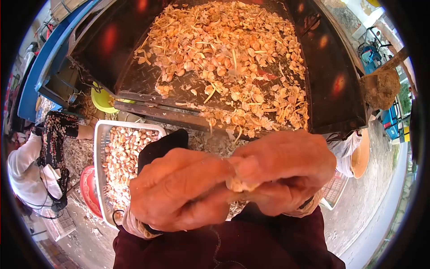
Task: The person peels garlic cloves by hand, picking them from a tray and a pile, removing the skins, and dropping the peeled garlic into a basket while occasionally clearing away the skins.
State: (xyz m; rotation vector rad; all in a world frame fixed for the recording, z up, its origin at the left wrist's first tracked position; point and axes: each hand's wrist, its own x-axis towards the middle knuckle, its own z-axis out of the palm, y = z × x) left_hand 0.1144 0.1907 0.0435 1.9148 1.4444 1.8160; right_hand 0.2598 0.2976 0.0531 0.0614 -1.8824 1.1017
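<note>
My left hand (pixel 181 190) and my right hand (pixel 286 166) meet in front of my dark clothing, thumbs and fingertips pinched together. Between them shows a small pale piece of garlic (pixel 240 184), mostly covered by the fingers. Beyond the hands, a dark metal-topped table (pixel 186 93) carries a heap of garlic cloves and papery skins (pixel 228 49). To the left of my left hand stands a white plastic basket (pixel 99 179) with many loose garlic cloves (pixel 125 152) in it.
A red basin (pixel 89 190) sits beside the basket, and a yellow-green bowl (pixel 102 99) lies under the table's left corner. At the far left a person (pixel 29 166) in a light top sits low. Skins litter the floor. An orange tub (pixel 360 154) stands at right.
</note>
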